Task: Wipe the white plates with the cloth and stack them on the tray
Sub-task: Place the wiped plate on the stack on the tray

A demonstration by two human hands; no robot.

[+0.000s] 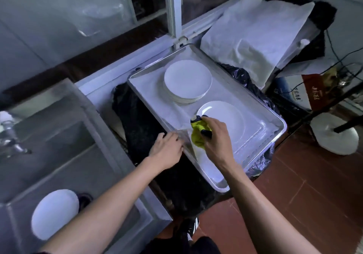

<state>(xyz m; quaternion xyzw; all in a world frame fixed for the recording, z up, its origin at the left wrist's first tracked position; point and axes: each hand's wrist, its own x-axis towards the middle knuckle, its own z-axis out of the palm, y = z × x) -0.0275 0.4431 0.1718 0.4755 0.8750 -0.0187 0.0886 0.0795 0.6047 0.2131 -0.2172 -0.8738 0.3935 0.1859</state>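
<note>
A metal tray [263, 134] lined with white paper holds a stack of several white plates [188, 80] at its far end and one single white plate [225, 116] nearer me. My right hand [215, 138] grips a bunched yellow-green cloth [198, 132] with a dark patch, at the near edge of the single plate. My left hand [167, 148] rests with fingers straight on the tray's left rim. Another white plate [55, 213] lies in the steel sink at lower left.
A steel sink [82, 155] fills the left side, with a tap [13, 143] at its far left. Black plastic bags [137, 120] lie under and around the tray. White cloths [255, 38] are heaped at the back right. The floor at right is red tile [304, 195].
</note>
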